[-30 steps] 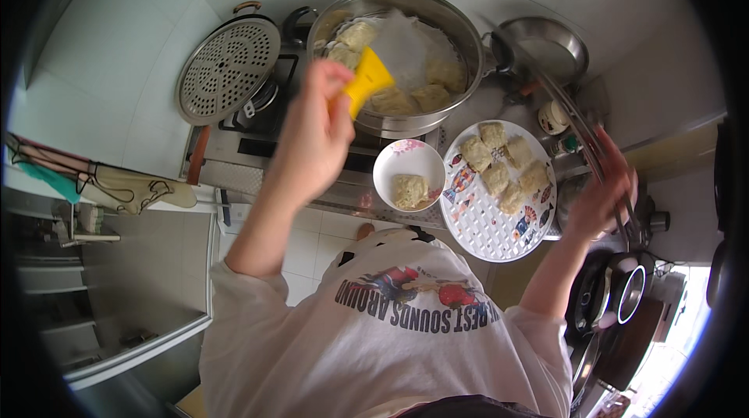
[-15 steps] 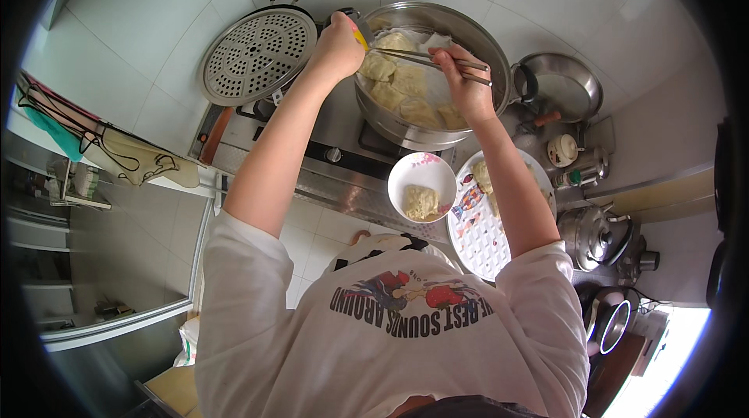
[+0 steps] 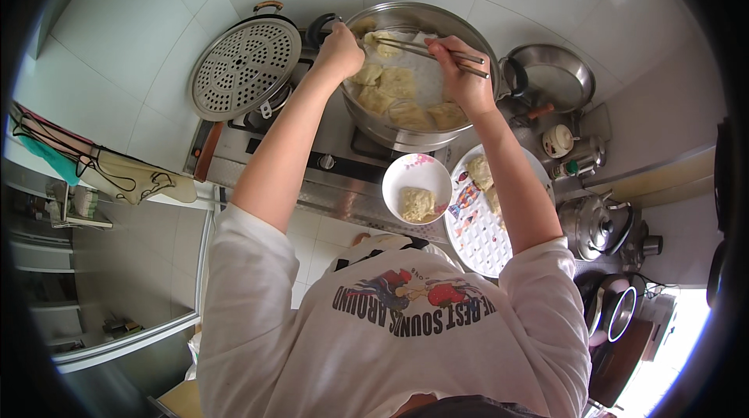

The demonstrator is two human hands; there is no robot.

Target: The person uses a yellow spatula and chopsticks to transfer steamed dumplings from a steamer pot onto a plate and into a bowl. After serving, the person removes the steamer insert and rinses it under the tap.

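Observation:
A wide steel steamer pot [image 3: 374, 128] stands on the stove, lined with a white cloth [image 3: 427, 79]. Several pale yellow, wrinkled food parcels [image 3: 398, 83] lie in it. My right hand [image 3: 466, 79] grips a pair of metal chopsticks [image 3: 470, 58]. Their tips reach a parcel [image 3: 380, 44] at the far left inside the pot. Closed fingers on my left hand [image 3: 342, 53] are at the pot's left rim, beside its black handle [image 3: 321, 29]; what they hold is hidden. A white bowl [image 3: 396, 172] with one parcel [image 3: 418, 205] stands in front of the pot.
A large white patterned plate [image 3: 484, 250] with more parcels sits right of the bowl, partly under my right forearm. A perforated steamer tray [image 3: 246, 67] leans at the left. A steel pan [image 3: 566, 75], jars [image 3: 559, 141] and a kettle [image 3: 589, 228] stand on the right.
My left hand has shifted slightly down, and a yellow piece beside its fingers no longer shows. The chopstick tips now meet a parcel at the far left of the pot. The whole view has shifted slightly.

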